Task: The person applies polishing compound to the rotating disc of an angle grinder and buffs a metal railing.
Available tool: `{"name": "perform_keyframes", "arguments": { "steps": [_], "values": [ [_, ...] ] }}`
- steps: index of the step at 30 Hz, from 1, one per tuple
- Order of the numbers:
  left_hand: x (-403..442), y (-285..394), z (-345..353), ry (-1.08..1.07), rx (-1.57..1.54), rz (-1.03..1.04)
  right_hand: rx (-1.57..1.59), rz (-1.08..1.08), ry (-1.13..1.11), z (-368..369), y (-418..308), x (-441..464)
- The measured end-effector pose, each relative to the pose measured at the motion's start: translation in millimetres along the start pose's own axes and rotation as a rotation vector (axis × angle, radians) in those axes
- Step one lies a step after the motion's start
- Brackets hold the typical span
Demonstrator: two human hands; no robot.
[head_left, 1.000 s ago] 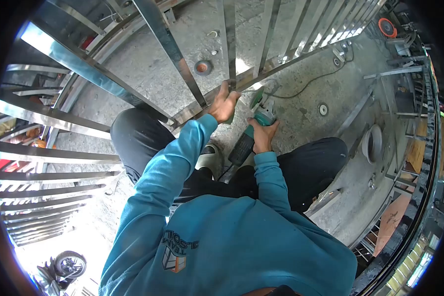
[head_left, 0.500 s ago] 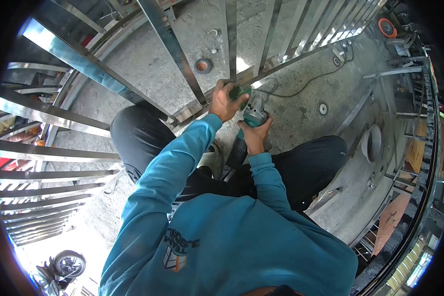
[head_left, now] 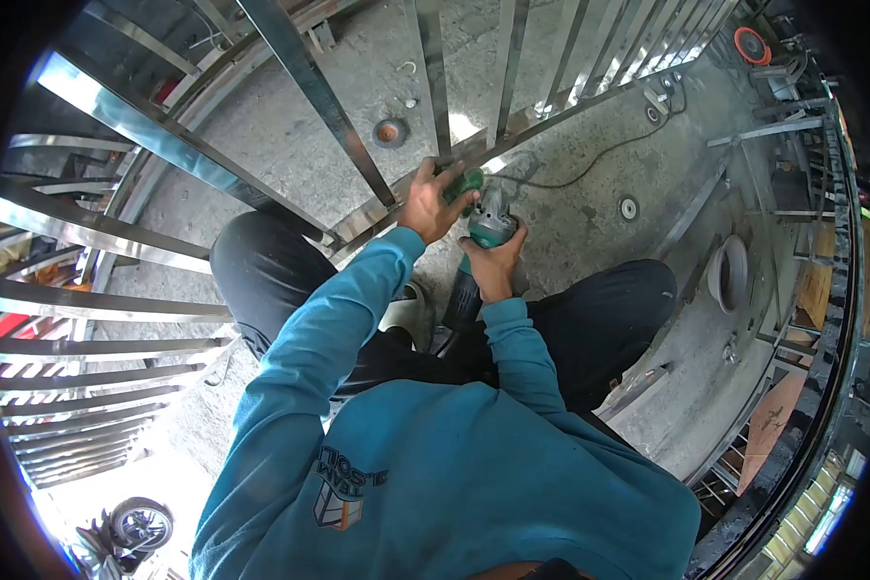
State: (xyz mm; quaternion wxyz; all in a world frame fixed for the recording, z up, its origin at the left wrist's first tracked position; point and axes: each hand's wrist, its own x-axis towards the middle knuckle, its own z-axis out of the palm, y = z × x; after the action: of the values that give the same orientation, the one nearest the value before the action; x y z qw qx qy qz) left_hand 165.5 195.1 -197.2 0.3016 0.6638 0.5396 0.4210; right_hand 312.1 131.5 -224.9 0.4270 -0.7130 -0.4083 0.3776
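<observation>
My right hand (head_left: 494, 258) is wrapped round the head end of a green and black angle grinder (head_left: 492, 224), whose dark body points down between my legs. My left hand (head_left: 429, 201) has its fingers bent against the green disc (head_left: 466, 184) at the grinder's head. Just beyond my left hand runs the bottom rail of a metal frame (head_left: 361, 222), with upright bars (head_left: 433, 77) rising from it. The grinder's cord (head_left: 590, 166) trails off to the upper right.
A small round orange-centred disc (head_left: 390, 132) lies on the floor behind the bars. Another disc (head_left: 629, 208) lies to the right, near a large metal ring (head_left: 728, 275). Metal bars (head_left: 97, 300) line the left. A motorcycle wheel (head_left: 141, 523) shows at lower left.
The grinder and my right hand have moved left and up. My left hand, earlier apart from the disc beside the rail, now has its fingers at the disc. The view has shifted slightly.
</observation>
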Motion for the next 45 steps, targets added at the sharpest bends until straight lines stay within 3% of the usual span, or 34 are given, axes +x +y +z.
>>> {"name": "perform_keyframes", "arguments": {
  "steps": [10,11,13,15,17,19,22,25,27,29,34,40,42,45],
  "values": [
    [4,2,-8,0.045,0.039,0.029,-0.031,-0.013,-0.038,4,6,-4],
    [2,4,-11,0.035,0.011,-0.038,-0.031,-0.017,-0.041,3,3,-3],
    [5,6,-16,0.026,-0.012,-0.098,0.244,0.145,-0.024,0,-22,-6],
    [3,3,-22,0.015,-0.309,-0.242,0.308,0.178,0.002,-5,-23,2],
    [-3,18,-37,-0.100,-0.330,-0.236,0.373,0.211,0.040,-11,-22,10],
    [-21,34,-41,-0.193,-0.140,-0.150,0.428,0.304,0.081,-18,-19,16],
    [-44,48,-63,-0.713,0.055,-0.004,0.581,0.329,0.123,-20,-11,19],
    [-74,31,-62,-0.798,0.283,0.150,0.735,0.448,0.002,-27,-1,28],
    [-78,25,-58,-0.778,0.277,0.155,0.782,0.476,-0.031,-26,9,32],
    [-73,26,-54,-0.680,0.363,0.361,0.834,0.492,-0.064,-25,15,36],
    [-78,23,-51,-0.662,0.447,0.361,0.923,0.561,-0.106,-23,24,39],
    [-80,22,-48,-0.667,0.496,0.367,0.808,0.684,-0.077,-22,40,36],
    [-81,25,-48,-0.743,0.490,0.300,0.747,0.702,-0.031,-20,47,36],
    [-78,20,-45,-0.819,0.509,0.355,0.693,0.735,0.010,-18,52,32]
  ]
}}
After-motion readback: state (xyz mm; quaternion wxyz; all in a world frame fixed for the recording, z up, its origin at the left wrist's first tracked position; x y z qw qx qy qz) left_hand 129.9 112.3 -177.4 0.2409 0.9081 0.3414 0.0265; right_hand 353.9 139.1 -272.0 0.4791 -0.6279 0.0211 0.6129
